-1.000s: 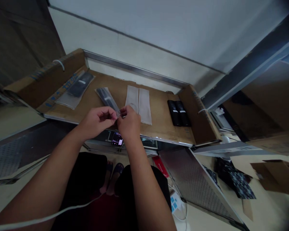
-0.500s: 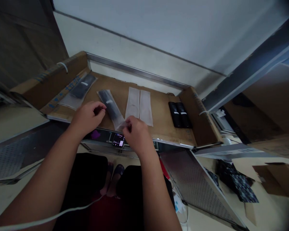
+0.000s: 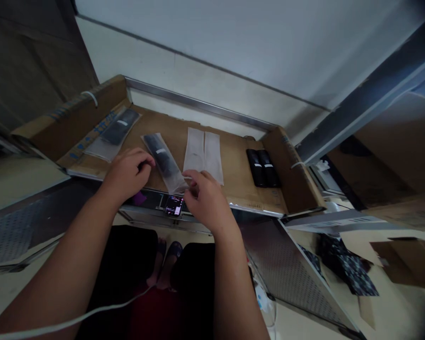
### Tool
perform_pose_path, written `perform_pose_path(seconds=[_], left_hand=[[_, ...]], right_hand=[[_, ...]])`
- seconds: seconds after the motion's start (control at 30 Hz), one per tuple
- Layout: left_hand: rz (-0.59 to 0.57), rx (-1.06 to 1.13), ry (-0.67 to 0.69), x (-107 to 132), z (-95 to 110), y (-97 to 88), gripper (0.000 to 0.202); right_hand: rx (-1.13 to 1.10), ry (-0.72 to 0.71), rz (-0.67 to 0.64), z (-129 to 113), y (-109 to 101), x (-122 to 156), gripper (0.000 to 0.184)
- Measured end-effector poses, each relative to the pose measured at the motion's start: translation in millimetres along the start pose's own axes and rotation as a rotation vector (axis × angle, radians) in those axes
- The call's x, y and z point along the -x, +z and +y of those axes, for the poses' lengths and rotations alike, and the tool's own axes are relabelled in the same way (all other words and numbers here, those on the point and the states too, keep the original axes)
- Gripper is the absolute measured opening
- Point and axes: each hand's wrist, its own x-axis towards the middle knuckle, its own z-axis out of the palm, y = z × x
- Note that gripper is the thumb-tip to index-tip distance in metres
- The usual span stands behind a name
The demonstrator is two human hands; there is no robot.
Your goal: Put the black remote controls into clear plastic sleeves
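Note:
A black remote in a clear plastic bag (image 3: pixel 164 161) lies slanted on the cardboard-lined tray (image 3: pixel 233 184). My left hand (image 3: pixel 127 172) rests on the tray's near edge with its fingers curled, fingertips touching the bag's left side. My right hand (image 3: pixel 206 198) hovers at the bag's near end, fingers loosely spread and holding nothing, fingertips close to two empty clear bags (image 3: pixel 203 152) that lie side by side.
Another bagged remote (image 3: pixel 115 130) lies on a pile of bags at the far left. Two bare black remotes (image 3: pixel 262 167) sit at the right by the cardboard wall. A lit phone (image 3: pixel 173 206) is below the tray edge. A white cable (image 3: pixel 92 311) crosses my lap.
Both hands held the bag's near end together a second ago. They have parted: the bagged remote now lies on the tray, the left hand beside it, the right hand moved right.

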Motion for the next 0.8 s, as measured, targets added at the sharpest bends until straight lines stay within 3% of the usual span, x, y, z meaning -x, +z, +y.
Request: perform_pose_path(seconds=[0.07, 0.13, 0.23, 0.4, 0.47, 0.57, 0.8], left_hand=[[-0.021, 0.067, 0.054, -0.4, 2.2, -0.2, 0.024], [-0.114, 0.101, 0.121, -0.8, 5.5, 0.8, 0.025], [-0.193, 0.046, 0.147, -1.1, 8.0, 4.2, 0.024], [-0.146, -0.015, 0.086, -2.8, 0.6, 8.2, 0.021], [-0.075, -0.048, 0.015, -5.8, -4.6, 7.7, 0.021], [0.0, -0.12, -0.074, -14.2, -12.6, 5.1, 0.033], [-0.114, -0.261, -0.089, -31.4, -27.4, 1.2, 0.047]], right_hand=[[-0.024, -0.033, -0.008, 0.9, 3.8, -1.8, 0.04], [-0.033, -0.07, -0.021, 1.2, 8.7, -3.7, 0.033], [0.014, -0.088, -0.03, -0.1, 15.0, -5.5, 0.028], [0.08, -0.095, -0.09, -2.7, 14.5, -4.5, 0.022], [0.085, -0.088, -0.12, -1.8, 10.6, -3.8, 0.021], [0.052, -0.103, -0.169, 0.9, 4.2, -2.7, 0.023], [-0.003, -0.114, -0.165, 5.1, 2.1, 0.2, 0.022]])
